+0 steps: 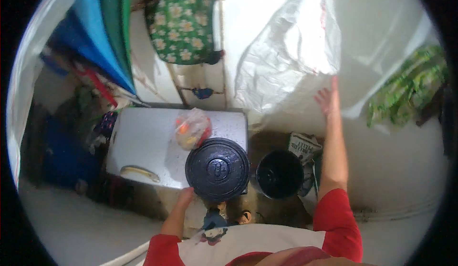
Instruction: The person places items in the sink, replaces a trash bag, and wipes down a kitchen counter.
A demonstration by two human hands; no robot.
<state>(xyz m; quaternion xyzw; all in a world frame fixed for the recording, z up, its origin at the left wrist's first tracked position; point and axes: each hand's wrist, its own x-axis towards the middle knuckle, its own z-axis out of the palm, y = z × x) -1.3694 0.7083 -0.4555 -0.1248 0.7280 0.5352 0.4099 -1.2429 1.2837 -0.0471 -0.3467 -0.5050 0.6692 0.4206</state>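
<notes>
My left hand (186,196) is at the near left rim of a round black lid (218,169), pinching its edge; the fingertips are partly hidden. The lid has raised rings in its middle and sits over the right end of a light grey surface with a handle (143,173). My right arm is stretched forward. My right hand (327,100) is open, its fingers spread, at the bottom corner of a white plastic sack (291,51) hanging against the wall. I cannot tell whether the hand touches the sack.
A clear bag with orange and red contents (192,128) lies beside the lid. A black bucket (279,174) stands on the floor to the right, with a printed sack (304,146) behind it. Blue and green sheets (102,32) hang at left, a flowered green cloth (181,31) ahead, leafy greenery (408,87) at right.
</notes>
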